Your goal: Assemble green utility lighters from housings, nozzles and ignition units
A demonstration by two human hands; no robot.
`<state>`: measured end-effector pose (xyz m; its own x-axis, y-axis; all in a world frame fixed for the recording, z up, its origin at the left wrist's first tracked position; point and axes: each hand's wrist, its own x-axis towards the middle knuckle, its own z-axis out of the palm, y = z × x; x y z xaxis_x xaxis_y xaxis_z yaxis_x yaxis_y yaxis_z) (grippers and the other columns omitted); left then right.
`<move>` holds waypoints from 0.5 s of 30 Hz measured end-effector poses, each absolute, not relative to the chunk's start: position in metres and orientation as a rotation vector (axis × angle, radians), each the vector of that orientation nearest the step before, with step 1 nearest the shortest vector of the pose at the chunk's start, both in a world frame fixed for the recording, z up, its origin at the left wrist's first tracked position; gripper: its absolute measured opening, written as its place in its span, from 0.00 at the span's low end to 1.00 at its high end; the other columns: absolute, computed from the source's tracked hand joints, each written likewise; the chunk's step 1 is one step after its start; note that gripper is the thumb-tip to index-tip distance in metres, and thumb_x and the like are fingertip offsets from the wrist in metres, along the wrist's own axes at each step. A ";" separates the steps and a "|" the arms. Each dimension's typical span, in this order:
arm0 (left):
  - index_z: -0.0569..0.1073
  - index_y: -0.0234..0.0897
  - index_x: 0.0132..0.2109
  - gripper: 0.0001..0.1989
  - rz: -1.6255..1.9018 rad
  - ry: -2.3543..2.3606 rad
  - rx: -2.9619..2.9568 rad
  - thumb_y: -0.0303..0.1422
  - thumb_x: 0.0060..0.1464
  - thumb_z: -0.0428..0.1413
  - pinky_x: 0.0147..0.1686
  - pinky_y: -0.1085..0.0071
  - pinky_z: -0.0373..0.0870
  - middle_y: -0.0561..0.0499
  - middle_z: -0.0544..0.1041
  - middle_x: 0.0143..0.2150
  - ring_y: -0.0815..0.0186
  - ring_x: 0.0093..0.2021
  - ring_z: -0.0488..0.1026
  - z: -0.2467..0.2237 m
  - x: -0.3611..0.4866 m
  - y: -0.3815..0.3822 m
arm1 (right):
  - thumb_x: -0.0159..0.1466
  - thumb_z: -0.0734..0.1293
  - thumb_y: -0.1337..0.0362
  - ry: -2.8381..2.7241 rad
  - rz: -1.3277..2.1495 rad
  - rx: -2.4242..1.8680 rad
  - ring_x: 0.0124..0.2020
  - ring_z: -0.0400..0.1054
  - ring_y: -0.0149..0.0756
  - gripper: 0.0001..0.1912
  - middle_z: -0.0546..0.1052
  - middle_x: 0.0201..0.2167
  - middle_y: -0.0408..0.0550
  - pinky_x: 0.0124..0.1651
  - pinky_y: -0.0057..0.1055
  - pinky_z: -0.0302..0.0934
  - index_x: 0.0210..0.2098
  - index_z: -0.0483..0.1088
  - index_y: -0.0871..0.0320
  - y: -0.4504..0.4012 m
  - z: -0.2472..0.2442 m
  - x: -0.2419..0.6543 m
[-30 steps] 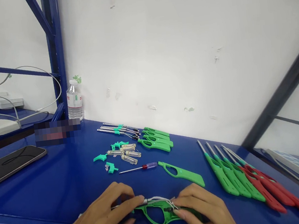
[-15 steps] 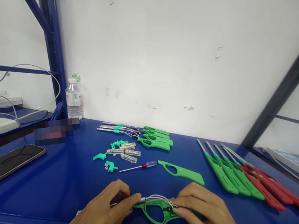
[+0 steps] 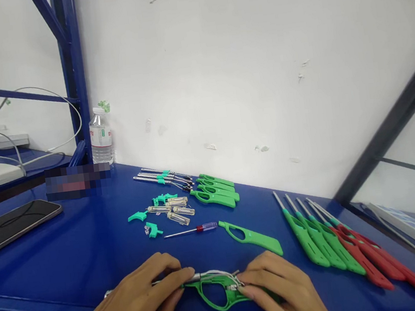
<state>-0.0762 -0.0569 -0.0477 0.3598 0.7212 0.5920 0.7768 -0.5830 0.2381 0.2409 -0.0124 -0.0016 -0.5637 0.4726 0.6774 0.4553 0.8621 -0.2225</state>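
A green lighter handle half (image 3: 215, 308) lies at the table's front edge, its inner side facing up. My left hand (image 3: 145, 294) is closed on the metal lighter tube (image 3: 197, 277) at the handle's narrow end. White wires (image 3: 222, 273) run from the tube towards my right hand (image 3: 280, 285), whose thumb and fingers pinch the wire end and a small part at the handle's body. My fingers hide most of that part and the grip end. Beyond my hands lie a screwdriver (image 3: 192, 229) and another green handle half (image 3: 251, 237).
Clear fuel tanks (image 3: 179, 218), teal triggers (image 3: 153, 230), wired metal tubes (image 3: 157, 178) and green handle halves (image 3: 216, 198) lie further back. Assembled green lighters (image 3: 306, 242) and red lighters (image 3: 368, 267) are at right. A phone (image 3: 15, 227) and a water bottle (image 3: 100, 138) are at left.
The wires by my right fingers sit slightly lower, and a shiny metal bit now shows inside the handle where a dark part was. Both hands stay nearly in place.
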 end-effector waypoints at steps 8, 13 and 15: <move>0.70 0.61 0.71 0.28 -1.008 -1.368 -2.688 0.25 0.74 0.51 0.56 0.85 0.75 0.58 0.79 0.57 0.74 0.54 0.82 -0.031 -0.074 -0.051 | 0.81 0.66 0.56 -2.256 0.035 -0.676 0.34 0.80 0.32 0.13 0.84 0.35 0.44 0.40 0.24 0.73 0.45 0.82 0.53 -0.014 -0.003 0.240; 0.69 0.62 0.72 0.32 -0.987 -1.382 -2.723 0.21 0.72 0.49 0.56 0.83 0.75 0.55 0.77 0.59 0.72 0.55 0.81 -0.034 -0.077 -0.051 | 0.80 0.67 0.56 -2.264 0.044 -0.688 0.35 0.80 0.32 0.13 0.84 0.36 0.45 0.40 0.24 0.73 0.46 0.82 0.53 -0.013 -0.004 0.240; 0.69 0.62 0.72 0.33 -0.990 -1.380 -2.720 0.21 0.71 0.48 0.56 0.83 0.75 0.55 0.76 0.59 0.72 0.55 0.81 -0.035 -0.078 -0.051 | 0.80 0.67 0.57 -2.278 0.057 -0.694 0.35 0.80 0.32 0.12 0.85 0.36 0.44 0.40 0.25 0.73 0.45 0.82 0.53 -0.013 -0.004 0.241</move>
<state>-0.0778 -0.0510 -0.0349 0.4395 0.7494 0.4952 0.7092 -0.6278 0.3206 0.2407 -0.0127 -0.0043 -0.5788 0.4971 0.6464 0.4639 0.8527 -0.2403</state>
